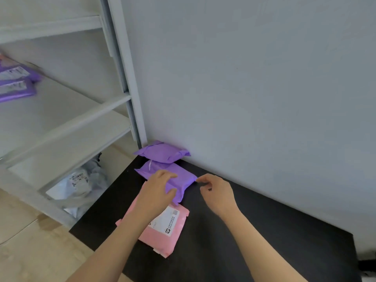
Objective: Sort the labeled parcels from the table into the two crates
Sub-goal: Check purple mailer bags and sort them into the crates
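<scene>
On table (264, 231) | left fingers (169, 176) grip purple parcel (184, 180) | right fingers (204, 179) pinch its corner | pink parcel (160, 239) label (169, 219) illegible

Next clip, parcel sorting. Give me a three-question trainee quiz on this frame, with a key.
1. True or false: the pink parcel shows a white label.
2. The left hand grips: A) the pink parcel, B) the near purple parcel, C) nothing.
3. How many purple parcels lie on the table?

Key: 1 true; 2 B; 3 two.
</scene>
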### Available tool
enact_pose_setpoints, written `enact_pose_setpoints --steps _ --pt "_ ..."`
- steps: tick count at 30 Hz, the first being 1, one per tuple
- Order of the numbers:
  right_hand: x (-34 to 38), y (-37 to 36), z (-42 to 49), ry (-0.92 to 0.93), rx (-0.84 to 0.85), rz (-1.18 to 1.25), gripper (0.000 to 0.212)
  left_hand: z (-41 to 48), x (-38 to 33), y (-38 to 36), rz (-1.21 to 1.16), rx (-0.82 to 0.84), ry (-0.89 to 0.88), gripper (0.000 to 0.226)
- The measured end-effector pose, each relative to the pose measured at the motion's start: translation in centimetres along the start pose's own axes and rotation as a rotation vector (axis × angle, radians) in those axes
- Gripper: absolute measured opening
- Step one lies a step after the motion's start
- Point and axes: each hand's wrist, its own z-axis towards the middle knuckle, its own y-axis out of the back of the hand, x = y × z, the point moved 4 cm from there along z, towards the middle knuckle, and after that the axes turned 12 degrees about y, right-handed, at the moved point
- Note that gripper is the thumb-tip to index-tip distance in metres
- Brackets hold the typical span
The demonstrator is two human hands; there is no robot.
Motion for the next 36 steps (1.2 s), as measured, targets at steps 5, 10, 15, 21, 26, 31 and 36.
enact_pose_setpoints --steps 5,10,15,21,26,31,36 --pt "2.4 -2.2 5.8 0.023 0.011 -0.067 0.041 5.2 2.2 1.9 0.039 -0.014 -0.081 0.045" --pt "3.7 -4.4 10.6 0.044 0.054 -0.174 0.052 9.5 4.3 2.2 0.119 0.009 -0.081 0.057" --pt "3.3 -7.5 14.2 0.022 0.141 -0.285 0.063 13.4 5.5 1.5 0.158 0.076 -0.109 0.059" --pt "2.3 -10.0 15.3 -0.006 0.238 -0.349 0.061 15.2 6.0 0.0 0.16 0.118 -0.114 0.057" --pt "1.9 -10.2 15.4 -0.004 0.121 -0.324 0.034 15.2 6.6 -0.5 0.131 0.136 -0.109 0.057" --pt "2.4 -9.6 15.0 0.015 -0.014 -0.289 0.022 14.6 6.8 0.0 0.066 0.068 -0.111 0.055" --pt "3.4 -7.0 13.4 -0.01 -0.246 -0.062 0.016 13.2 5.5 1.1 -0.035 -0.078 -0.163 0.053"
